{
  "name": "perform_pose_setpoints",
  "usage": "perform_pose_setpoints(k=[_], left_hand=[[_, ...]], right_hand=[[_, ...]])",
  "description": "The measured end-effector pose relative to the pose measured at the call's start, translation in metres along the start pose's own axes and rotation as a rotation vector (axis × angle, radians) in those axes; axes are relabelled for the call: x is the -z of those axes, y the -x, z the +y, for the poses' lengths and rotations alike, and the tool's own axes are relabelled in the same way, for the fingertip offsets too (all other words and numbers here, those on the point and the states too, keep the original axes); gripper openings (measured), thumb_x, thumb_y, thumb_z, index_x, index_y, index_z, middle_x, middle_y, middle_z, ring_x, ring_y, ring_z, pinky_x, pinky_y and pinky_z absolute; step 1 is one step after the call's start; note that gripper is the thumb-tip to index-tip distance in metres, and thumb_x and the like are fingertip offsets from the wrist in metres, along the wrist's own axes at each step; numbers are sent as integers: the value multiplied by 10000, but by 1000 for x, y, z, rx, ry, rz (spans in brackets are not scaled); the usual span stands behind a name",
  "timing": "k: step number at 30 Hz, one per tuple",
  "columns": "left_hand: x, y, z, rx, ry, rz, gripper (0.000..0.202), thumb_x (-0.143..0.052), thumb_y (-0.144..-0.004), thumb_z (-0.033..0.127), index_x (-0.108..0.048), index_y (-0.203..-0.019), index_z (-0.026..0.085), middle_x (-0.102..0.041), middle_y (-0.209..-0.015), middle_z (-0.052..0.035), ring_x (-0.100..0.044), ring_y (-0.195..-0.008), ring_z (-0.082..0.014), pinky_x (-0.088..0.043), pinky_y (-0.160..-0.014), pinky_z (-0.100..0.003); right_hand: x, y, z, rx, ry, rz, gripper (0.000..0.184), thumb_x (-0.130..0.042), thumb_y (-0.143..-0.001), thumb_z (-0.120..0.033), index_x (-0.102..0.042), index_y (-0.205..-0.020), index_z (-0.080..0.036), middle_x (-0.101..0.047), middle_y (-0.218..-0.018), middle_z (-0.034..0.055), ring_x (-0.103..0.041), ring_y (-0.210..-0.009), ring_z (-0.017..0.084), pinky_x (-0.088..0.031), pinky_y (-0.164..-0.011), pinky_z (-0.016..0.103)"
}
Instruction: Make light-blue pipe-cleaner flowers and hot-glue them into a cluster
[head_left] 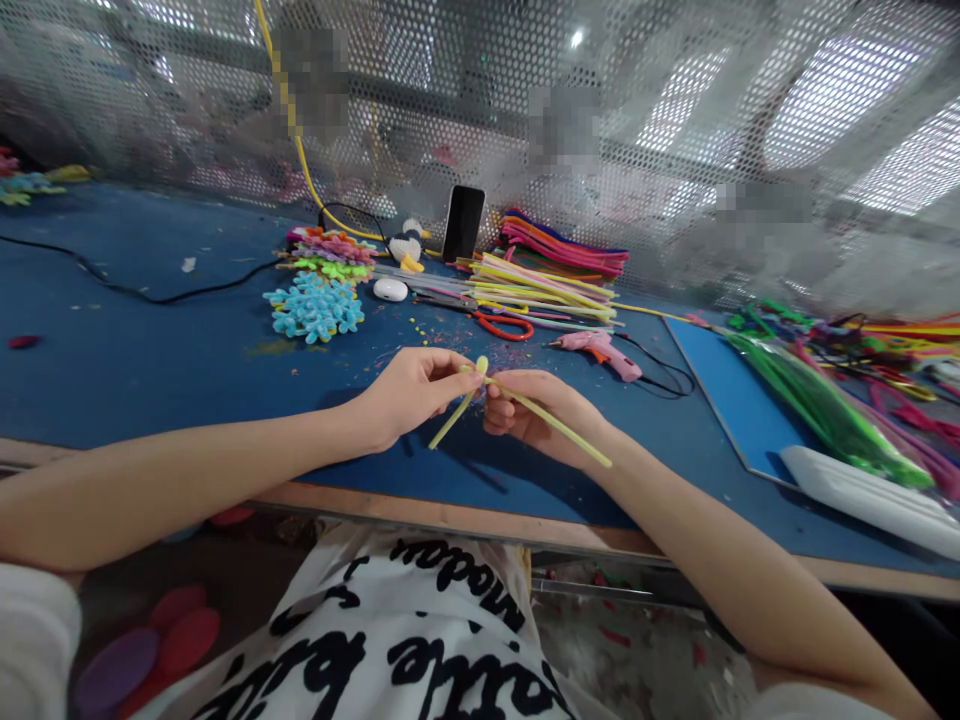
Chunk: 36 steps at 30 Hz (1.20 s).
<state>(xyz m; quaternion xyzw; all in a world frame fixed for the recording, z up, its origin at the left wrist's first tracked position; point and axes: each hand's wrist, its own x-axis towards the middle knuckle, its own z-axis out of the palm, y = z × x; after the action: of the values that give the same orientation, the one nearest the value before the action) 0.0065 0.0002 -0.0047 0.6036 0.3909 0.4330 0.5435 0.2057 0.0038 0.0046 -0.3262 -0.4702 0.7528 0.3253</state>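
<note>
Both my hands meet over the front of the blue table, pinching one pale yellow pipe cleaner (562, 427). My left hand (409, 395) closes thumb and finger on it near a small bend at the top. My right hand (544, 410) grips it just beside that bend, fingers curled. One short end slants down to the left between the hands, and a longer end runs down to the right past my right palm. Parts of the bend are hidden by my fingertips.
Beyond my hands lie red-handled scissors (506, 326), a pink glue gun (600, 352), yellow pipe cleaners (540, 287) and blue fuzzy flower shapes (315, 305). A phone (463, 224) leans at the back near a white case (391, 290). Bagged green pipe cleaners (832, 405) lie right.
</note>
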Motion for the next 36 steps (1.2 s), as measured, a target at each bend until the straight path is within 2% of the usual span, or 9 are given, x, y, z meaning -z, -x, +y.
perform_pose_setpoints(k=[5, 9, 13, 16, 22, 29, 36], left_hand=[[0, 1, 4, -14, 40, 35, 278, -741, -779, 417, -684, -807, 147, -516, -591, 47, -369, -472, -52, -276, -462, -216], [-1, 1, 6, 11, 109, 77, 285, -766, -750, 424, -668, -771, 157, -493, -571, 59, -362, -452, -47, -259, -447, -216], [-3, 2, 4, 40, 172, 95, 338, -809, -709, 464, -674, -760, 159, -510, -578, 61, -363, -447, -41, -254, -444, -216], [-4, 3, 3, 68, 195, 73, 358, -833, -689, 475, -693, -773, 156, -516, -586, 62, -361, -449, -36, -245, -440, -216], [-5, 6, 1, 102, 256, 18, 378, -830, -709, 505, -716, -817, 161, -504, -575, 65, -374, -459, -40, -261, -449, -210], [-8, 9, 2, 176, 304, -33, 386, -841, -690, 511, -694, -802, 173, -465, -531, 77, -366, -445, -45, -258, -444, -204], [-7, 9, 6, 180, 331, -70, 364, -849, -693, 497, -702, -775, 175, -431, -554, 78, -316, -461, -35, -194, -432, -197]], right_hand=[[-1, 0, 1, 47, -33, -11, 261, -770, -835, -380, -696, -760, -141, -525, -612, -19, -462, -590, 103, -422, -620, 268], [-1, 1, 0, 91, -35, -31, 226, -829, -775, -363, -729, -807, -163, -584, -679, -8, -475, -599, 97, -437, -620, 261], [-1, 2, 0, 94, -10, 77, 257, -901, -671, -345, -754, -835, -213, -646, -763, -5, -541, -653, 112, -495, -663, 277], [-1, 1, 3, 137, 37, 141, 263, -919, -643, -349, -763, -823, -237, -679, -799, -4, -568, -689, 119, -508, -684, 281], [0, -3, 8, 321, 156, 156, 215, -904, -676, -366, -771, -800, -250, -707, -891, 5, -589, -729, 115, -483, -659, 264], [4, -5, 12, 603, 393, 182, 114, -863, -734, -322, -790, -809, -275, -675, -858, 10, -609, -811, 152, -503, -790, 343], [5, -4, 15, 737, 597, 288, 81, -859, -745, -332, -810, -797, -294, -655, -817, 25, -572, -742, 164, -468, -675, 343]])
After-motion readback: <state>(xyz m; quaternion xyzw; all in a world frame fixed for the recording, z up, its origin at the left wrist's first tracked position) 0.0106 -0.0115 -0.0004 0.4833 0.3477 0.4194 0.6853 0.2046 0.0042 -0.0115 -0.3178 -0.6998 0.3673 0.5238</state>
